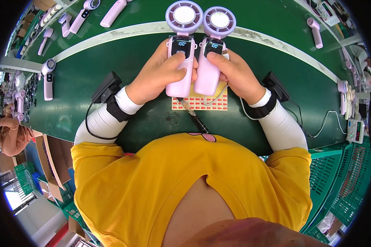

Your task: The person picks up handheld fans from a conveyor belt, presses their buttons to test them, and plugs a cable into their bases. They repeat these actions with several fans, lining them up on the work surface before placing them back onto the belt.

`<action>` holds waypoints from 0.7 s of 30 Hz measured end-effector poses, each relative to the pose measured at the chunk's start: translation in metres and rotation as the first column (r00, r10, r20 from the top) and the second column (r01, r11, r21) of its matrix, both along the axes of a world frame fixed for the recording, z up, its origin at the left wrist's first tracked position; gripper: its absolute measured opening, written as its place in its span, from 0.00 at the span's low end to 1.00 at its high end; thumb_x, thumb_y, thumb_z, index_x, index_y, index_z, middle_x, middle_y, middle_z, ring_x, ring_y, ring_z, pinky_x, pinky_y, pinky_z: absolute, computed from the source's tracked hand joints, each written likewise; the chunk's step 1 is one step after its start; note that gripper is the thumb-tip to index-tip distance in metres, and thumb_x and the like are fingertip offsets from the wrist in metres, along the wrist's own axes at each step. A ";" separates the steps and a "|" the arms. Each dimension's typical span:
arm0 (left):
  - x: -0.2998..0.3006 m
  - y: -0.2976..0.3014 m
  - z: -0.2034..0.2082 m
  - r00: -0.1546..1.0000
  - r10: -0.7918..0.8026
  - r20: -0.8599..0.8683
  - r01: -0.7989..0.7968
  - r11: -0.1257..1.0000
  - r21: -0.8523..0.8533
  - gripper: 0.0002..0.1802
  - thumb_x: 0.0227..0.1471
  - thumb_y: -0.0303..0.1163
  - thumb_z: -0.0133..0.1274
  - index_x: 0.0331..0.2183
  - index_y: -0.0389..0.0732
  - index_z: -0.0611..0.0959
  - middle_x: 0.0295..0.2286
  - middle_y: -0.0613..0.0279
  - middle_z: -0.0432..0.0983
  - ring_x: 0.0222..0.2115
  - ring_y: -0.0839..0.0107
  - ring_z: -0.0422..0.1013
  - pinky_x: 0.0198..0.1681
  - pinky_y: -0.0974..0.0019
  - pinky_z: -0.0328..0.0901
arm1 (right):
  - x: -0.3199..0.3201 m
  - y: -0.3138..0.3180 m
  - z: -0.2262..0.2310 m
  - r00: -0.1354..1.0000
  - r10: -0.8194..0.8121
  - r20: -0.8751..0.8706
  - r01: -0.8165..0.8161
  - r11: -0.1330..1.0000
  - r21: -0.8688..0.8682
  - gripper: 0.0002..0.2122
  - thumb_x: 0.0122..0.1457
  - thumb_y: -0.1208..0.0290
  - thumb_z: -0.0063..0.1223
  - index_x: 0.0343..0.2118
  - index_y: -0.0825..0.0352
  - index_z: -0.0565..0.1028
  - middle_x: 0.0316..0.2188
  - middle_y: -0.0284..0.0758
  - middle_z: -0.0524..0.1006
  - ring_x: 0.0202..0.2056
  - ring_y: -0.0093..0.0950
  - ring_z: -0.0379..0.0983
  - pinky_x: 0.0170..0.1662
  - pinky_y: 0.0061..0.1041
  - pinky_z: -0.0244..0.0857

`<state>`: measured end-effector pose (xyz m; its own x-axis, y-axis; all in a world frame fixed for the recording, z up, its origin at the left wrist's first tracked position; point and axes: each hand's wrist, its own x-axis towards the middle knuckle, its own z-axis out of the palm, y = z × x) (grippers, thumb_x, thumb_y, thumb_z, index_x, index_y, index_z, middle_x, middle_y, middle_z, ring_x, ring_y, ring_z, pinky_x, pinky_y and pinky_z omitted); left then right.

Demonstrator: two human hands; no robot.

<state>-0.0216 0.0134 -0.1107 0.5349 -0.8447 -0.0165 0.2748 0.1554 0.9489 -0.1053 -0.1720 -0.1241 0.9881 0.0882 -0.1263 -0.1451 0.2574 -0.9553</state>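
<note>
Side by side above the green bench, I hold two pink handheld fans with round purple heads and lit displays. My left hand point(163, 72) wraps round the left fan point(178, 86), its thumb on the front just under the display. In my right hand point(239, 72) is the right fan point(207, 80), the thumb pressing near its display. A white cable with a metal plug point(225, 54) shows at the right fan's side, by my fingers. Beneath the fans lie a sheet of red arrow stickers point(222, 103) and a pen point(198, 122).
A pale strip point(111, 38) runs across the green bench point(144, 131). Beyond it lie several pink fans, one point(314, 33) at the right. Another fan point(48, 84) is at the left edge. A small meter point(355, 131) with a cable sits right; green crates point(323, 173) stand below.
</note>
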 end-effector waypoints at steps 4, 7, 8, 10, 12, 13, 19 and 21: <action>0.001 0.000 -0.001 1.000 0.008 -0.013 -0.008 1.000 0.010 0.24 0.45 0.21 0.40 0.45 0.31 0.55 0.33 0.53 0.68 0.32 0.68 0.70 0.38 0.65 0.66 | 0.000 0.002 0.000 1.000 -0.019 -0.008 0.019 1.000 -0.013 0.17 0.57 0.59 0.45 0.40 0.68 0.66 0.33 0.33 0.72 0.34 0.20 0.69 0.38 0.20 0.64; 0.001 -0.001 -0.002 1.000 0.005 -0.002 -0.005 0.999 0.039 0.24 0.45 0.21 0.40 0.45 0.32 0.55 0.33 0.53 0.68 0.32 0.68 0.70 0.38 0.65 0.66 | 0.000 0.001 0.003 1.000 0.000 -0.007 0.000 1.000 0.004 0.15 0.57 0.61 0.44 0.40 0.68 0.67 0.33 0.33 0.72 0.33 0.20 0.69 0.37 0.19 0.64; 0.001 -0.001 -0.002 1.000 0.009 0.007 -0.009 0.999 0.042 0.24 0.45 0.21 0.40 0.45 0.32 0.55 0.33 0.53 0.68 0.32 0.68 0.70 0.38 0.65 0.66 | 0.000 0.001 0.006 1.000 0.023 0.001 -0.023 0.999 0.030 0.15 0.57 0.62 0.44 0.41 0.68 0.67 0.33 0.33 0.72 0.33 0.19 0.69 0.36 0.18 0.64; 0.000 -0.002 -0.001 1.000 0.012 0.028 -0.014 0.999 0.047 0.24 0.45 0.21 0.40 0.45 0.32 0.55 0.33 0.53 0.68 0.32 0.68 0.70 0.38 0.65 0.66 | 0.000 0.001 0.008 0.999 0.042 0.010 -0.043 0.997 0.057 0.14 0.57 0.63 0.43 0.41 0.68 0.67 0.33 0.32 0.72 0.32 0.18 0.69 0.35 0.17 0.64; 0.000 -0.002 -0.001 1.000 0.007 0.020 -0.008 0.999 0.044 0.24 0.45 0.21 0.40 0.45 0.32 0.55 0.33 0.53 0.68 0.32 0.68 0.70 0.39 0.65 0.66 | -0.001 0.003 0.009 1.000 0.024 0.000 -0.024 0.998 0.061 0.14 0.57 0.63 0.43 0.41 0.68 0.67 0.33 0.32 0.72 0.32 0.18 0.69 0.35 0.16 0.64; 0.000 -0.001 0.000 1.000 0.005 0.012 -0.005 0.999 0.038 0.24 0.45 0.21 0.40 0.45 0.32 0.55 0.34 0.53 0.68 0.32 0.68 0.70 0.39 0.65 0.66 | -0.001 0.004 0.009 1.000 0.015 -0.005 -0.015 0.998 0.063 0.14 0.56 0.63 0.43 0.41 0.68 0.67 0.32 0.32 0.72 0.32 0.18 0.69 0.34 0.16 0.64; 0.001 -0.001 -0.001 1.000 0.009 -0.025 -0.008 0.999 0.048 0.25 0.44 0.21 0.41 0.46 0.32 0.54 0.33 0.53 0.68 0.32 0.68 0.70 0.39 0.65 0.66 | 0.001 0.001 0.011 0.997 0.070 0.021 -0.071 0.995 0.076 0.14 0.57 0.63 0.43 0.41 0.68 0.67 0.33 0.33 0.72 0.33 0.18 0.69 0.35 0.17 0.64; 0.001 -0.001 -0.001 1.000 0.014 0.021 -0.015 0.998 0.054 0.26 0.44 0.21 0.41 0.46 0.32 0.53 0.33 0.53 0.68 0.32 0.67 0.70 0.39 0.65 0.66 | 0.000 0.001 0.009 0.998 0.053 0.019 -0.054 0.996 0.069 0.14 0.57 0.63 0.43 0.40 0.68 0.67 0.33 0.33 0.72 0.33 0.18 0.69 0.36 0.17 0.64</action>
<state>-0.0206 0.0120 -0.1121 0.5481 -0.8349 -0.0507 0.2533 0.1078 0.9614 -0.1048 -0.1710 -0.1148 0.9837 0.1491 -0.1006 -0.1438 0.3159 -0.9378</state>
